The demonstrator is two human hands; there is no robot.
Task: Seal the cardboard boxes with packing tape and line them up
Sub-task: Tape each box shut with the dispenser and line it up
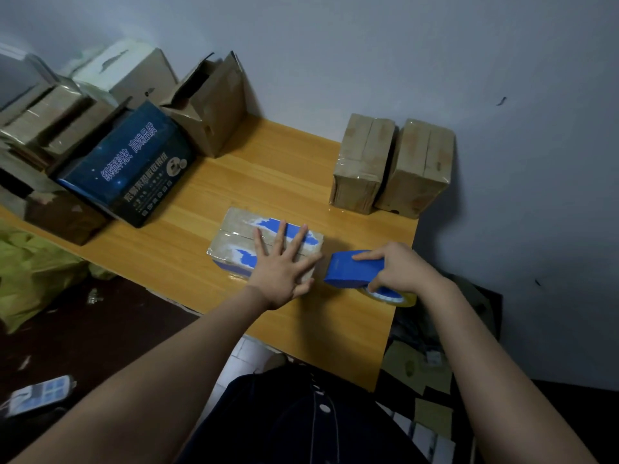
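Note:
A small cardboard box (234, 236) with blue patches lies flat on the wooden table (274, 175). My left hand (283, 266) presses down on its top with fingers spread straight. Just right of the box, my right hand (398, 267) grips a blue tape dispenser (351, 267) with a roll of clear tape underneath, its front end close to the box's right side. Two taped cardboard boxes (363, 162) (418, 169) stand side by side at the table's far right, near the wall.
At the table's far left stand a dark blue printed carton (134, 162), an open brown carton (207, 105) and several stacked cardboard boxes (50, 115). A yellow-green bag (30, 269) and a phone (37, 395) lie lower left. Flat cardboard pieces (412, 366) lie right of the table.

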